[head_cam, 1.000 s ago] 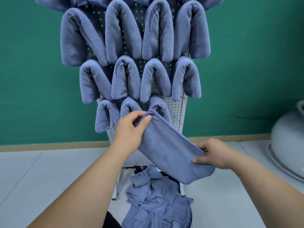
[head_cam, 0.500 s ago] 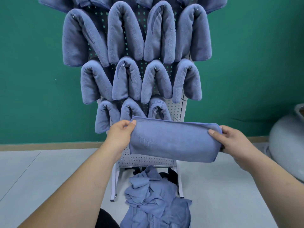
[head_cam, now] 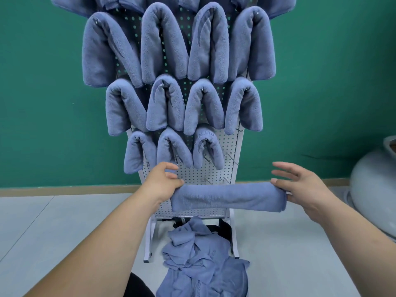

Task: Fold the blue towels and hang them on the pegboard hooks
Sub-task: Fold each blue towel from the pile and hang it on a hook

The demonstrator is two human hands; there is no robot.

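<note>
A person holds a folded towel [head_cam: 229, 197] level in front of the lower part of a white pegboard [head_cam: 214, 172], below its bare hooks [head_cam: 230, 160]. The left hand [head_cam: 162, 183] grips the towel's left end, fingers curled, with the upper ones lifted off the cloth. The right hand [head_cam: 304, 187] pinches the right end between the thumb on top and the fingers beneath; its other fingers are spread and straight. Rows of hung towels [head_cam: 165, 108] fill the pegboard's upper part. A loose towel pile [head_cam: 203, 264] lies on the floor at the pegboard's foot. Behind the pegboard is a green wall [head_cam: 42, 93]; to its right sits a grey vessel [head_cam: 375, 189].
</note>
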